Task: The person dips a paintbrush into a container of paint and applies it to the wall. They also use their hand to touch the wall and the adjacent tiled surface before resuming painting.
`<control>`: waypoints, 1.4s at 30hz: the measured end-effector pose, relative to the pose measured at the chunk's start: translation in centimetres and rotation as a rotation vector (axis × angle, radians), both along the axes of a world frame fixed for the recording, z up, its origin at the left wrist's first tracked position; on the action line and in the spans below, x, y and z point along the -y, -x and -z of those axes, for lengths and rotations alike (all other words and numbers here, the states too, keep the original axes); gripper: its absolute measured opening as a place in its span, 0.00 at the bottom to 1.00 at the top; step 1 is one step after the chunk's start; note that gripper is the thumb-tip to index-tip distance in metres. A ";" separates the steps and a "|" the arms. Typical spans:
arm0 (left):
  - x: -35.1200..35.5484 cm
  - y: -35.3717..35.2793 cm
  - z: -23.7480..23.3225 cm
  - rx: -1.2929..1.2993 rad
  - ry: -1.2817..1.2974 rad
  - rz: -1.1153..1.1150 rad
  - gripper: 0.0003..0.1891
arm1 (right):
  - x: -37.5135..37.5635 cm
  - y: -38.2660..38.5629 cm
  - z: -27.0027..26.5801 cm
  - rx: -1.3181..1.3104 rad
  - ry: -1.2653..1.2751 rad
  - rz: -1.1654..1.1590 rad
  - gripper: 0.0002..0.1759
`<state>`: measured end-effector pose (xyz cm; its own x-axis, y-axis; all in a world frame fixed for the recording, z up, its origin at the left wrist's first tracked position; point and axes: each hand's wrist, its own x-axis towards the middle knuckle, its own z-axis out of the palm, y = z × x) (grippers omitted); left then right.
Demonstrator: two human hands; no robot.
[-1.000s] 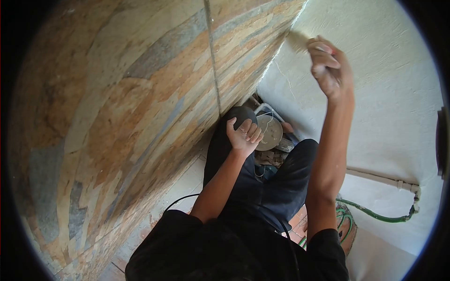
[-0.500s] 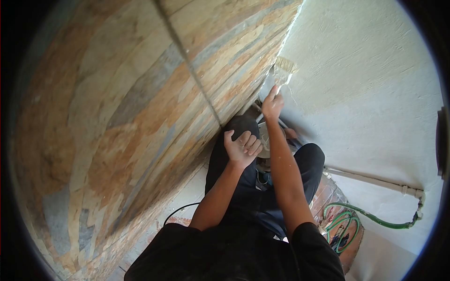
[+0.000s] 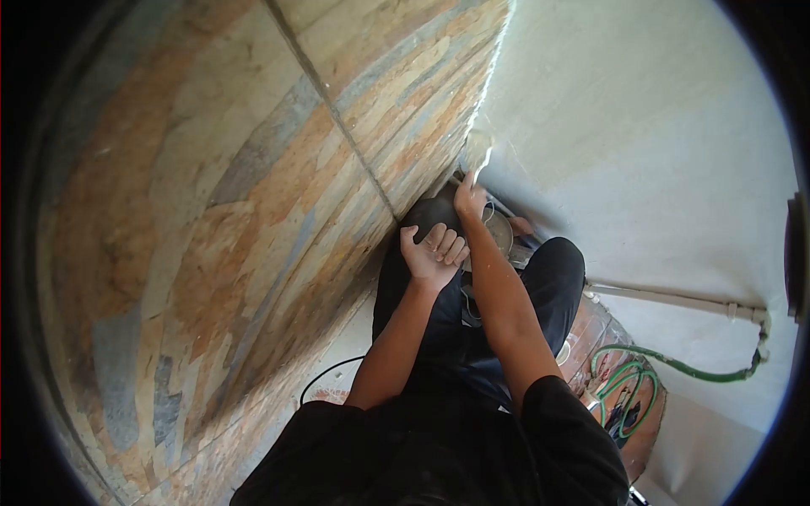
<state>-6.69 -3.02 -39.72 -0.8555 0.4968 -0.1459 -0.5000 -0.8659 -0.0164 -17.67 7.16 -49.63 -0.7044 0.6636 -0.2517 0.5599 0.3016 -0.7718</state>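
Note:
My right hand grips the handle of a paintbrush, whose pale bristles rest in the corner where the stone-tiled wall meets the white plastered wall. My left hand hovers lower down beside my left knee, fingers loosely curled, holding nothing. Just below my hands a round container sits on the floor, partly hidden by my right arm.
A white pipe runs along the foot of the plastered wall. A coiled green hose lies on the brick floor at right. A black cable trails across the pale floor by my left leg.
My right hand has come down from high on the white wall into the corner, bringing the brush lower along the joint. My left hand has stayed near my knee.

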 end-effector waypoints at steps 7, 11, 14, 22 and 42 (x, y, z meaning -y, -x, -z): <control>-1.3 -0.1 -0.2 0.012 0.008 0.012 0.23 | -6.8 -5.8 -4.8 0.254 0.076 -0.298 0.38; -1.4 0.5 1.2 -0.015 0.073 0.062 0.23 | -11.2 -14.5 -13.9 -0.043 0.302 -0.127 0.33; -2.1 0.2 1.6 -0.044 0.208 0.075 0.32 | -16.0 -23.6 -18.9 -0.094 0.240 0.101 0.30; -3.9 0.2 0.7 -0.123 0.396 0.115 0.41 | -22.3 -44.3 -17.1 0.217 -0.307 0.356 0.30; -4.6 -0.1 0.6 -0.149 0.525 0.137 0.42 | -25.6 -45.5 -1.1 0.703 -0.245 0.185 0.29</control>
<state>-6.59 1.56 -40.30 -0.8185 0.4983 -0.2860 -0.5725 -0.6654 0.4791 27.88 32.71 -48.51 -0.3052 0.8495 -0.4303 0.9523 0.2720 -0.1386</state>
